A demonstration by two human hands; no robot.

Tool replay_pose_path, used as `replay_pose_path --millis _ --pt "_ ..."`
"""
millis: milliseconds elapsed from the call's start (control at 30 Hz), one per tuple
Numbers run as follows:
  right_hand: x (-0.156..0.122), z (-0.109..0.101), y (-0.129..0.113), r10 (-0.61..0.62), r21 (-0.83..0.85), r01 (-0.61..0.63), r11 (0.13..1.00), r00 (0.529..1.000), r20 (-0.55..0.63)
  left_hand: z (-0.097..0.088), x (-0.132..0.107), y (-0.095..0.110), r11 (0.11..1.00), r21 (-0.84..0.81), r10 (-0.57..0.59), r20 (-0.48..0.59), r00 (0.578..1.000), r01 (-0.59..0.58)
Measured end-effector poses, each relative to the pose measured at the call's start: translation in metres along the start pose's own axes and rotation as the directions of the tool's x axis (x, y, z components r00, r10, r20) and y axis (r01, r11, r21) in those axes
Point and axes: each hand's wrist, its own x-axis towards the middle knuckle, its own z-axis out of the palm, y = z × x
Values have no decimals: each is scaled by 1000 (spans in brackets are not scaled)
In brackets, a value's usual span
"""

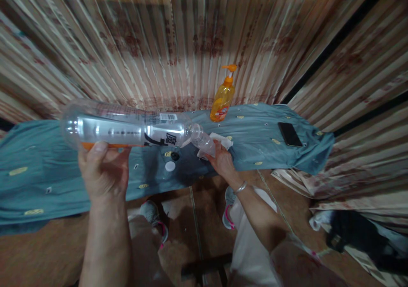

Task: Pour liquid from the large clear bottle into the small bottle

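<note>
My left hand (103, 166) is closed around the underside of a large clear plastic bottle (127, 128) with a silver label and dark characters. The bottle lies nearly level in the air, its neck pointing right. Its mouth meets the opening of a small clear plastic container (203, 140); whether they touch I cannot tell. My right hand (222, 157) is closed around that small container, which tilts toward the large bottle. Behind and beneath the right hand is a crumpled white tissue (223, 141). A white cap (170, 166) and a small dark round piece (175, 156) lie below the large bottle.
A green patterned cloth (261, 140) covers the narrow table. An orange pump bottle (223, 98) stands at the back, and a black phone (290, 134) lies at the right. Pleated curtains (191, 45) hang close behind. Dark clothing (357, 236) lies low at the right.
</note>
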Motion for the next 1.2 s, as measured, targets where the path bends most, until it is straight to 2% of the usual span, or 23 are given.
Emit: replay_pose_path --millis 433,1200 --pt "-1 2 2 -10 -17 10 1000 1000 -6 3 -1 1 1000 3 -10 -45 999 10" --pt "0 2 1 -5 -3 5 1000 1000 -10 7 -2 4 1000 23 -11 -23 1000 11"
